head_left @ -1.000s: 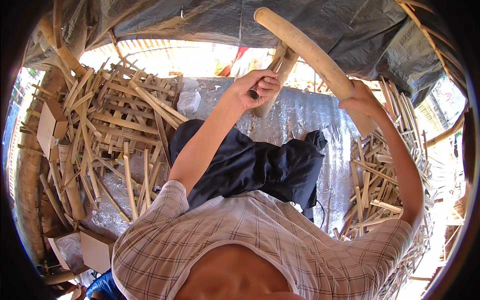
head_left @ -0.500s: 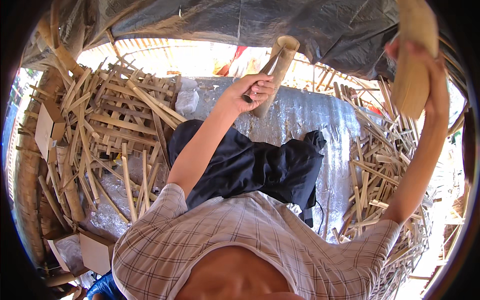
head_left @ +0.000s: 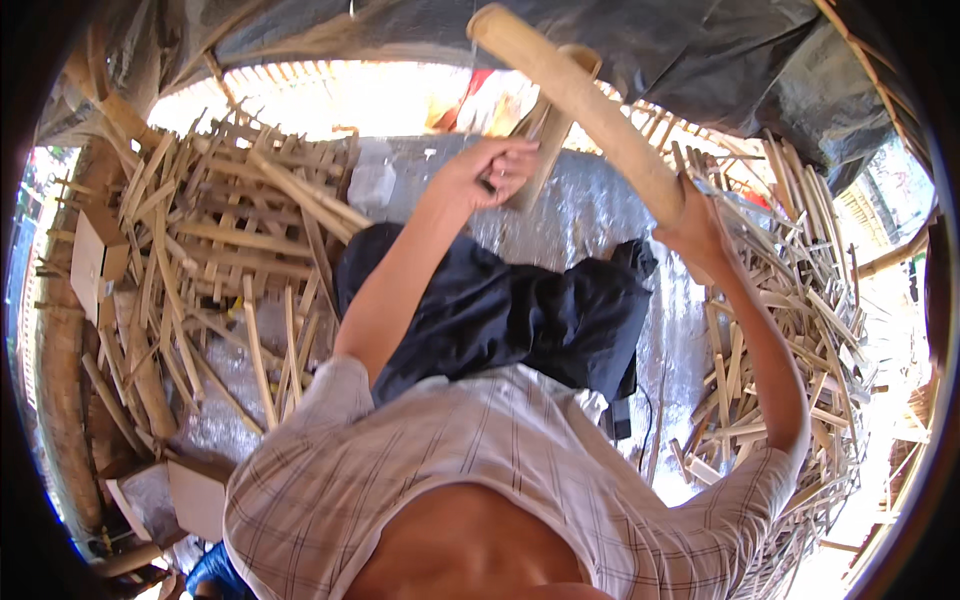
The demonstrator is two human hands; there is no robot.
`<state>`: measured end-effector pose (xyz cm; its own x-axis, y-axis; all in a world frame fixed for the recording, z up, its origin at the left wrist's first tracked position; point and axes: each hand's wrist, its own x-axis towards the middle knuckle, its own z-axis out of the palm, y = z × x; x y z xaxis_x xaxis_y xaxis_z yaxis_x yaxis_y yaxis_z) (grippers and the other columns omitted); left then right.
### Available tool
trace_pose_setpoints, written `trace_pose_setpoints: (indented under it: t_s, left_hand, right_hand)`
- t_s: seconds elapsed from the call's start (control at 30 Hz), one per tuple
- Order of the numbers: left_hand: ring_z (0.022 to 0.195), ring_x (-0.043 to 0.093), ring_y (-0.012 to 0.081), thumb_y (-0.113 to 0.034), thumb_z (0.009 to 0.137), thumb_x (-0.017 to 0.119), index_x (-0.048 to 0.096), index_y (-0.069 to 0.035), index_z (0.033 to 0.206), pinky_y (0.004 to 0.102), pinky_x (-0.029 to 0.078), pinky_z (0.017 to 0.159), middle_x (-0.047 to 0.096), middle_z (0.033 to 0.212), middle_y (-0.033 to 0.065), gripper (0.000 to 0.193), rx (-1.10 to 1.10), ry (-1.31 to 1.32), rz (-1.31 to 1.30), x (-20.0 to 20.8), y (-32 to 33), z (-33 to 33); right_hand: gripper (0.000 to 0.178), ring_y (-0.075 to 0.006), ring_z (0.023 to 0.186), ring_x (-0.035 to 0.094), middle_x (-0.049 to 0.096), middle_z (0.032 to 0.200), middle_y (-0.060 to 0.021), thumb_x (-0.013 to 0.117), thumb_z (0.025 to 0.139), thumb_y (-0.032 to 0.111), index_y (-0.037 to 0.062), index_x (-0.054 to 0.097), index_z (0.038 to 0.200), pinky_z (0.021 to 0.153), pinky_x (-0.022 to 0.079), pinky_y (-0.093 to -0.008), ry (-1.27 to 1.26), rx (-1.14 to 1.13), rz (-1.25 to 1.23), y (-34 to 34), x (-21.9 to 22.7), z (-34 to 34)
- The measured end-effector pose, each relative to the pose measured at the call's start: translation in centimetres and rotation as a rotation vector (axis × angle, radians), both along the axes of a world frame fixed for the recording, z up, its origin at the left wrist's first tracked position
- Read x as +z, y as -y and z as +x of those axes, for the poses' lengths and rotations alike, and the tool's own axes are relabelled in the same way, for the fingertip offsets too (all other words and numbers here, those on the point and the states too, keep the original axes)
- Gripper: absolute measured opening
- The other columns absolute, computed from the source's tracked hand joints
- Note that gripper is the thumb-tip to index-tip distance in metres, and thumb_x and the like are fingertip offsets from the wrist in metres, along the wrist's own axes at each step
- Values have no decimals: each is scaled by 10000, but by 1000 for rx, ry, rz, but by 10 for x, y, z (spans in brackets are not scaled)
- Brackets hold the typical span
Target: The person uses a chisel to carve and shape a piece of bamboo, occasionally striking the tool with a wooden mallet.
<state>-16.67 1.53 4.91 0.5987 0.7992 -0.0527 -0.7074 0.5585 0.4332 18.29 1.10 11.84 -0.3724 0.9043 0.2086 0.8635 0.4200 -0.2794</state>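
My left hand (head_left: 488,172) is closed round the dark handle of a knife (head_left: 489,185). Its blade runs up to an upright, hollow bamboo tube (head_left: 545,170) standing just right of that hand; how deep it sits in the tube is hard to see. In my right hand (head_left: 697,235) is the lower end of a thick bamboo piece (head_left: 600,110), gripped like a club. This piece slants up to the left and crosses in front of the tube's top, hiding part of it; whether the two touch, I cannot tell.
Split bamboo strips lie heaped on the right (head_left: 740,390). Crossed slats (head_left: 250,235) and loose sticks fill the left, beside cardboard boxes (head_left: 197,495). My legs in black trousers (head_left: 500,310) rest on a grey metal sheet (head_left: 600,215). Dark plastic sheeting (head_left: 400,40) hangs beyond.
My right hand has swung the bamboo club from the upper right down and leftward to the tube. My left hand stays at the knife, and the tube has shifted slightly.
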Motion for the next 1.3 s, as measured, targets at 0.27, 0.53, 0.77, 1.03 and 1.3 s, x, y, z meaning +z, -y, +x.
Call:
trace_pose_setpoints:
  t_s: [0.27,0.53,0.77,1.03,1.3]
  left_hand:
    - [442,341,-5,-50,1027,523,416,-62,816,156,277,332,387,680,-38,237,71,51,-84,3,0,10]
    - [448,346,-12,-44,1026,524,449,-33,861,150,274,326,389,698,-35,181,81,65,-100,4,4,8]
    - [438,360,-19,-46,1020,540,459,-32,859,146,284,325,389,690,-41,180,97,50,-82,0,8,0]
    - [400,337,-9,-79,1029,550,441,-85,788,162,262,324,376,644,-59,264,59,-56,-82,-13,3,10]
    - [408,338,-5,-57,1034,517,458,-32,874,167,267,320,373,651,-50,173,101,51,-160,-11,0,1]
  right_hand:
    - [691,-193,938,682,698,1071,-132,833,641,60,-60,579,1272,827,548,-339,-515,169,-263,10,53,-13]
    - [202,-175,776,712,754,878,-125,719,837,97,-55,700,969,711,566,-304,-775,304,653,9,207,-20]
    - [430,-221,853,705,735,963,-156,783,745,173,-58,665,1087,793,571,-340,-724,333,615,-26,103,-27]
    - [796,-434,1060,651,673,1120,-285,804,617,159,-84,520,1320,927,521,-423,-21,46,-58,-18,-10,1]
    - [681,-194,966,673,705,1067,-135,832,614,123,-47,614,1237,843,534,-346,-718,111,-256,17,98,-40]
